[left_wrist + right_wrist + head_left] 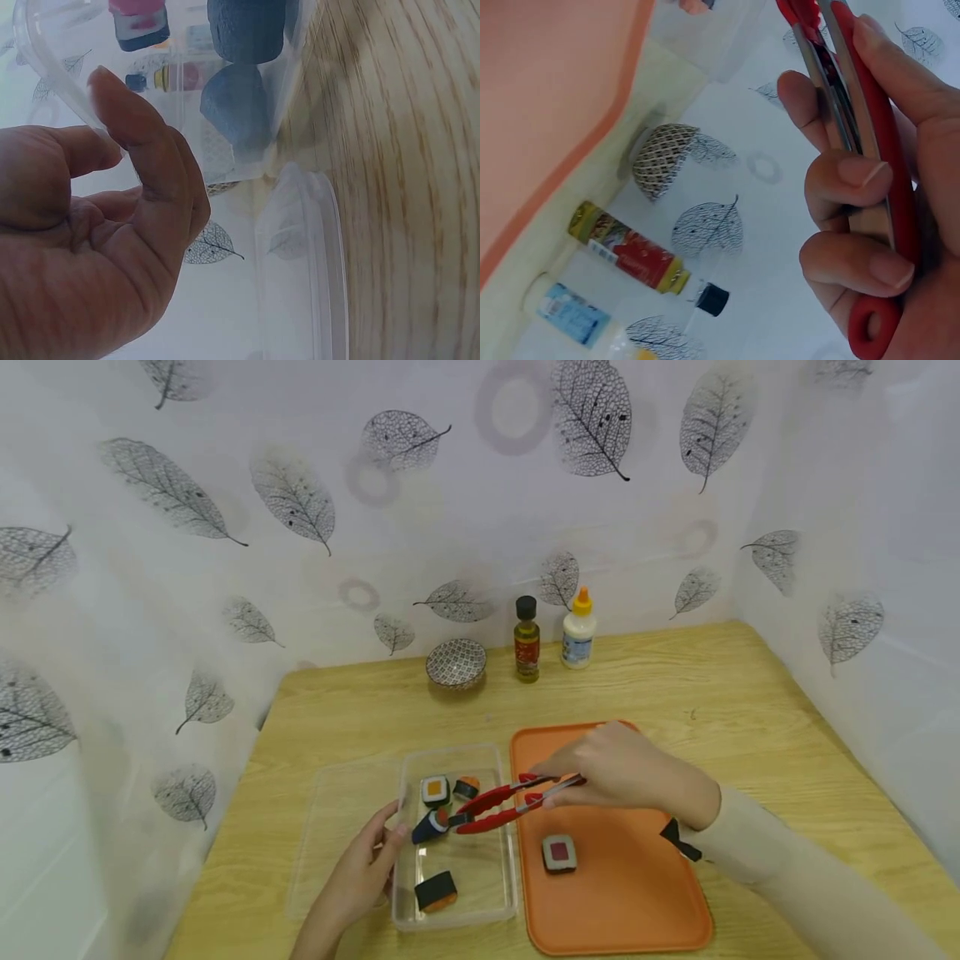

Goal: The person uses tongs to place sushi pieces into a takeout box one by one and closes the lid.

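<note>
My right hand (618,772) grips red-and-metal tongs (487,820), its fingers wrapped round the handles in the right wrist view. The tong tips meet the top of a dark cone-shaped toy hand roll (429,828) inside a clear plastic container (455,923). With thumb and fingers, my left hand (360,872) holds the container's left rim. Around the hand roll lie a toy sushi roll with an orange centre (435,790), a small orange-topped sushi piece (467,788) and a dark-wrapped piece (436,890). Another sushi roll, red-centred (558,853), sits on the orange tray (622,902).
A clear lid (318,852) lies left of the container, partly behind my left hand. Along the back stand a patterned bowl (456,663), a dark-capped bottle (527,647) and a white bottle with an orange tip (578,635). A leaf-print curtain (450,543) hangs behind the wooden table (750,710).
</note>
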A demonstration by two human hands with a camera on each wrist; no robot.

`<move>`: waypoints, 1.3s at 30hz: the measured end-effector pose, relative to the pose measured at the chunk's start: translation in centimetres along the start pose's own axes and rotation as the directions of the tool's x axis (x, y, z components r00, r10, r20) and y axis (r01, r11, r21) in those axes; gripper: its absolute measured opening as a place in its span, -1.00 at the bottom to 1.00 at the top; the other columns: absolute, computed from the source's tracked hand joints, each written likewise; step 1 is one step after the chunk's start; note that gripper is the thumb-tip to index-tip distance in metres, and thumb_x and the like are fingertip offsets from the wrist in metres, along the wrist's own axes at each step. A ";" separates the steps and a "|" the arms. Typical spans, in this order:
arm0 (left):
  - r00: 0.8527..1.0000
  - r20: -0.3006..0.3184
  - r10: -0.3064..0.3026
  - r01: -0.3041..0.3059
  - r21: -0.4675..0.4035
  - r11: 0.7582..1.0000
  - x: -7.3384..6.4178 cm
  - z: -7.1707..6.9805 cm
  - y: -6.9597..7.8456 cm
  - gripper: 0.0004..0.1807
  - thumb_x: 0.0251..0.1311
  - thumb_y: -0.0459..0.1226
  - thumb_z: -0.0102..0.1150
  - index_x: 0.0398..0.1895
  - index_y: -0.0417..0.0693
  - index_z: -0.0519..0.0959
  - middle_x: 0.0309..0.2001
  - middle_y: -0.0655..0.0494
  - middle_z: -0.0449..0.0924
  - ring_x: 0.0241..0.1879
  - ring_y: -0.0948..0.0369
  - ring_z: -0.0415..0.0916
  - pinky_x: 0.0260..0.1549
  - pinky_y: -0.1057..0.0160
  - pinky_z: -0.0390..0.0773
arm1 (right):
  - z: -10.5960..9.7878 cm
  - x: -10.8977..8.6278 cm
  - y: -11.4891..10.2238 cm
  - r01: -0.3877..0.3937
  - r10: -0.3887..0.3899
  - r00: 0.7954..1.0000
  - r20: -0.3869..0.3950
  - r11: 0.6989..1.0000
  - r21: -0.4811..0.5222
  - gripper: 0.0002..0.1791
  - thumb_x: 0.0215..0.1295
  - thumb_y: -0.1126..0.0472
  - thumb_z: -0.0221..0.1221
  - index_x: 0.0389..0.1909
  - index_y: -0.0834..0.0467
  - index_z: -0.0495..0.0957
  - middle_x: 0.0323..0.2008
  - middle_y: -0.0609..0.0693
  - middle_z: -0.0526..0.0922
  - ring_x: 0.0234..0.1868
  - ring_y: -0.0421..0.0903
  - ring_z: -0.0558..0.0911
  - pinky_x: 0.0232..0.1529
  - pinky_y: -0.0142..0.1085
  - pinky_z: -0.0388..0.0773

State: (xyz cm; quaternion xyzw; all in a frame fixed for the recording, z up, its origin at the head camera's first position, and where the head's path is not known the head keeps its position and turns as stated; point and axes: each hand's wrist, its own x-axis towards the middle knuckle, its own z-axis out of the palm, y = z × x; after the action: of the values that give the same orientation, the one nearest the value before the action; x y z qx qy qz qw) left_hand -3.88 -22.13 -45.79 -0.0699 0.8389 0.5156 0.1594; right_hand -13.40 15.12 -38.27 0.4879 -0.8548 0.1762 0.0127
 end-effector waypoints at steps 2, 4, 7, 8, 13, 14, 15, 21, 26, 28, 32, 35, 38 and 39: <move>1.000 -0.001 -0.001 0.001 0.005 1.000 0.0 0.0 -0.1 -0.40 0.64 -0.12 0.01 0.63 -0.02 0.21 -0.18 -0.10 0.53 -0.52 0.16 0.53 -0.64 0.26 0.66 | -0.2 0.7 -0.4 0.015 -0.014 1.000 0.022 1.000 -0.026 -0.62 0.37 -0.18 0.34 0.06 -0.07 0.79 -0.12 -0.22 0.85 -0.42 -0.37 0.72 -0.58 -0.59 0.35; 1.000 -0.004 -0.001 0.001 0.007 1.000 0.0 -0.1 -0.1 -0.40 0.64 -0.12 0.01 0.63 -0.02 0.22 -0.18 -0.10 0.53 -0.52 0.17 0.52 -0.64 0.26 0.66 | -0.5 1.4 -0.8 0.022 -0.019 0.999 0.050 0.998 -0.061 -0.62 0.37 -0.19 0.34 0.05 -0.08 0.79 -0.16 -0.23 0.85 -0.50 -0.42 0.65 -0.62 -0.59 0.26; 1.000 -0.007 0.003 -0.003 0.004 1.000 0.0 0.0 -0.1 -0.40 0.63 -0.13 0.02 0.63 -0.03 0.22 -0.19 -0.09 0.53 -0.52 0.17 0.52 -0.64 0.25 0.65 | -0.9 2.2 -1.5 0.013 -0.004 0.996 0.087 0.994 -0.111 -0.65 0.32 -0.22 0.36 -0.02 -0.12 0.80 -0.28 -0.29 0.83 -0.61 -0.45 0.50 -0.68 -0.56 0.13; 1.000 -0.007 0.004 -0.004 -0.001 1.000 0.0 0.0 -0.1 -0.40 0.63 -0.14 0.02 0.63 -0.04 0.22 -0.20 -0.09 0.53 -0.53 0.17 0.51 -0.65 0.25 0.65 | -1.0 2.5 -1.8 0.008 0.005 0.995 0.099 0.991 -0.131 -0.66 0.31 -0.24 0.37 -0.06 -0.14 0.80 -0.34 -0.31 0.81 -0.63 -0.45 0.46 -0.69 -0.54 0.11; 1.000 -0.010 0.002 -0.002 -0.012 1.000 0.1 0.1 -0.1 -0.40 0.62 -0.15 0.04 0.63 -0.03 0.23 -0.21 -0.08 0.52 -0.53 0.17 0.50 -0.67 0.28 0.62 | -1.3 3.7 -2.9 -0.029 0.061 0.985 0.160 0.980 -0.199 -0.72 0.23 -0.26 0.41 -0.21 -0.18 0.79 -0.51 -0.33 0.71 -0.62 -0.37 0.48 -0.69 -0.48 0.18; 1.000 -0.012 0.001 -0.002 -0.012 1.000 0.1 0.1 -0.1 -0.40 0.62 -0.15 0.04 0.62 -0.03 0.23 -0.21 -0.08 0.52 -0.54 0.18 0.50 -0.67 0.28 0.62 | -1.3 3.9 -3.0 -0.039 0.077 0.982 0.173 0.977 -0.209 -0.70 0.22 -0.25 0.42 -0.18 -0.18 0.80 -0.49 -0.33 0.73 -0.61 -0.36 0.50 -0.69 -0.48 0.21; 1.000 -0.014 0.000 0.000 -0.012 1.000 0.1 0.1 -0.1 -0.40 0.62 -0.15 0.05 0.62 -0.02 0.23 -0.20 -0.08 0.52 -0.53 0.18 0.49 -0.67 0.29 0.62 | -1.3 4.2 -3.2 -0.045 0.088 0.978 0.188 0.974 -0.220 -0.69 0.22 -0.25 0.43 -0.15 -0.18 0.81 -0.47 -0.32 0.74 -0.62 -0.35 0.50 -0.69 -0.47 0.23; 1.000 -0.019 0.000 0.000 -0.009 1.000 0.0 0.1 -0.2 -0.39 0.61 -0.13 0.05 0.62 -0.03 0.24 -0.20 -0.08 0.53 -0.54 0.19 0.50 -0.67 0.28 0.63 | -0.6 5.5 -3.9 -0.045 0.116 0.966 0.233 0.956 -0.289 -0.64 0.17 -0.27 0.46 -0.14 -0.15 0.83 -0.46 -0.27 0.77 -0.71 -0.31 0.37 -0.74 -0.43 0.17; 1.000 -0.018 -0.001 0.001 -0.012 1.000 0.0 0.1 -0.2 -0.39 0.61 -0.12 0.06 0.62 -0.04 0.23 -0.19 -0.08 0.53 -0.53 0.19 0.50 -0.66 0.28 0.63 | -0.2 6.1 -4.1 -0.057 0.133 0.963 0.235 0.951 -0.304 -0.64 0.12 -0.30 0.47 -0.19 -0.18 0.83 -0.57 -0.28 0.69 -0.72 -0.31 0.18 -0.70 -0.41 -0.03; 1.000 -0.016 -0.002 0.001 -0.017 1.000 0.0 0.1 -0.2 -0.38 0.61 -0.12 0.05 0.62 -0.04 0.23 -0.19 -0.08 0.53 -0.53 0.19 0.50 -0.66 0.28 0.63 | -0.1 6.3 -4.2 -0.051 0.131 0.962 0.239 0.948 -0.313 -0.64 0.13 -0.30 0.47 -0.18 -0.18 0.83 -0.61 -0.27 0.66 -0.71 -0.29 0.12 -0.67 -0.38 -0.10; 1.000 -0.010 0.003 -0.003 -0.028 1.000 0.1 0.0 -0.2 -0.38 0.61 -0.11 0.05 0.62 -0.05 0.22 -0.19 -0.09 0.53 -0.53 0.19 0.50 -0.66 0.28 0.63 | 0.1 6.5 -4.1 -0.044 0.131 0.959 0.250 0.944 -0.328 -0.59 0.14 -0.31 0.45 -0.08 -0.19 0.83 -0.55 -0.25 0.73 -0.71 -0.29 0.10 -0.66 -0.37 -0.13; 1.000 -0.009 0.004 -0.004 -0.034 0.999 0.1 0.0 -0.2 -0.38 0.61 -0.11 0.06 0.62 -0.06 0.23 -0.19 -0.10 0.54 -0.53 0.19 0.50 -0.66 0.28 0.64 | 0.0 6.4 -3.9 -0.066 0.150 0.953 0.263 0.951 -0.303 -0.57 0.16 -0.29 0.46 -0.02 -0.19 0.81 -0.42 -0.24 0.80 -0.71 -0.30 0.14 -0.68 -0.40 -0.06; 1.000 -0.012 -0.001 0.001 -0.030 1.000 0.1 0.0 -0.2 -0.38 0.61 -0.11 0.06 0.62 -0.05 0.23 -0.19 -0.09 0.54 -0.53 0.19 0.50 -0.66 0.28 0.63 | -0.2 6.0 -3.4 -0.088 0.153 0.953 0.262 0.966 -0.244 -0.59 0.19 -0.24 0.47 -0.01 -0.17 0.81 -0.40 -0.24 0.79 -0.69 -0.32 0.28 -0.69 -0.44 0.13; 1.000 -0.012 -0.002 0.001 -0.029 1.000 0.1 0.0 -0.2 -0.38 0.61 -0.11 0.06 0.62 -0.04 0.23 -0.19 -0.09 0.54 -0.53 0.19 0.50 -0.66 0.29 0.62 | -0.2 5.9 -3.2 -0.093 0.150 0.955 0.256 0.970 -0.223 -0.61 0.20 -0.22 0.47 -0.02 -0.16 0.81 -0.41 -0.24 0.78 -0.67 -0.33 0.35 -0.68 -0.44 0.22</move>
State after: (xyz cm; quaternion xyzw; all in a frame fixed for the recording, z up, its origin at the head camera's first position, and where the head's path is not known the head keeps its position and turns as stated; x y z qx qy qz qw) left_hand -3.93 -22.19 -46.05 -0.0760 0.8323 0.5272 0.1537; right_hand -13.82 8.83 -36.02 0.4495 -0.8908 0.0176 -0.0645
